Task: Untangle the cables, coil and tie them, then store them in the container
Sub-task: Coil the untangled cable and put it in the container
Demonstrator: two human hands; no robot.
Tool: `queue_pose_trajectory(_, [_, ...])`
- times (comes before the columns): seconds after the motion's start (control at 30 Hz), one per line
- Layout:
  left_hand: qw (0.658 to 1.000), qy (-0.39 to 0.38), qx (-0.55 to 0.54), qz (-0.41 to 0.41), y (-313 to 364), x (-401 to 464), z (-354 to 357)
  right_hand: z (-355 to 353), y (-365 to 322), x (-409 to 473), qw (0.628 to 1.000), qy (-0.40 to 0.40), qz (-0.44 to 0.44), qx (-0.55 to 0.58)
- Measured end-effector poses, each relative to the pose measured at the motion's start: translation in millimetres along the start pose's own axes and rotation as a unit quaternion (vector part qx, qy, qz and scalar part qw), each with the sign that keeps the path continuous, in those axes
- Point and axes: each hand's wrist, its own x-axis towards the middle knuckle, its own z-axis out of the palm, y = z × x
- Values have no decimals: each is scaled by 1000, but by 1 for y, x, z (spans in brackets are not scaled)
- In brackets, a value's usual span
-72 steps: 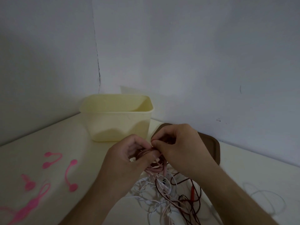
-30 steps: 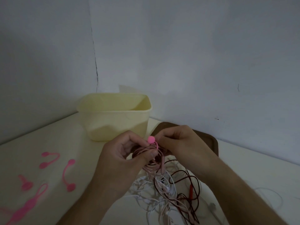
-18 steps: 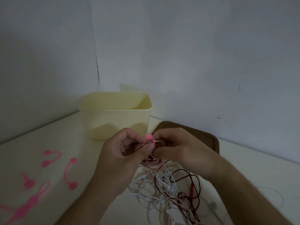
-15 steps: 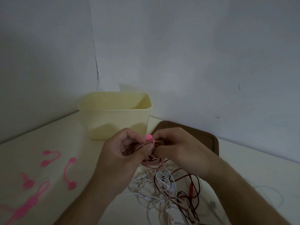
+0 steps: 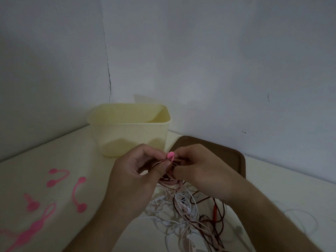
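1. Head view, the only one. Two hands meet at frame centre, raised over the desk (image 5: 272,182).
2. Left hand (image 5: 134,180): fingers curled, thumb pressing a small coil of pinkish-brown cable (image 5: 166,176) against the fingers. Grasping the coil.
3. Right hand (image 5: 201,171): fingers curled in at the coil from 3 o'clock, pinching at the coil/tie. Exactly which strand it pinches: cannot tell.
4. One pink tie (image 5: 171,154) on the coil; its round end pokes up at 12 o'clock, between the two hands' fingertips.
5. Cable tangle (image 5: 183,211) on the desk at 6 o'clock of the hands, touching the coil's trailing strands. At least three colours: white, pale pink, dark brown. Count of separate cables: cannot tell, too knotted. One orange-red plug end at 4 o'clock in the pile.
6. One loose white cable loop (image 5: 301,215) on the desk at far 4 o'clock, apart from the pile.
7. One cream container (image 5: 131,131), open top, at 11 o'clock of the hands, near the wall corner. Contents not visible.
8. One brown lid (image 5: 231,157) flat on the desk at 2 o'clock, partly behind the right hand, just beside the container.
9. Spare pink ties (image 5: 78,194) on the desk at 8–9 o'clock, well apart from the hands: about four, the bottom-left ones overlap, so count uncertain.
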Motion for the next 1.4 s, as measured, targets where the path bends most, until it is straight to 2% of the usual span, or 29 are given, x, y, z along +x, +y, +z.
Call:
queue_pose_trajectory(0.17, [999,-10,27,-20,-4,1,-1,0,2,-1,1000,2,-2,1])
queue_pose_trajectory(0.47, [999,-9,34,-2,-4,-1,-1,7,2,-2,998,-8,34,49])
queue_pose_trajectory(0.67, [1000,-3,14,-20,-5,0,-3,13,4,0,997,65,33,12])
queue_pose_trajectory(0.77, [1000,-3,4,-21,-7,2,-4,7,1,3,991,67,50,106])
queue_pose_trajectory(0.87, [1000,-8,3,-26,-8,3,-4,3,5,9,958,78,102,257])
queue_pose_trajectory(0.93, [1000,-14,1,-25,-8,2,-3,1,9,7,945,89,91,300])
queue_pose_trajectory(1.03, [1000,-11,4,-25,-9,1,-2,-3,10,1,959,91,49,263])
queue_pose_trajectory(1.17, [1000,-4,5,-25,-9,2,-2,-7,8,2,973,141,8,180])
queue_pose_trajectory(1.3, [1000,4,7,-22,-9,2,-2,-13,8,-1,974,104,10,200])
queue_pose_trajectory(1.4, [1000,-1,12,-22,-9,2,-3,-19,8,-5,986,78,6,144])
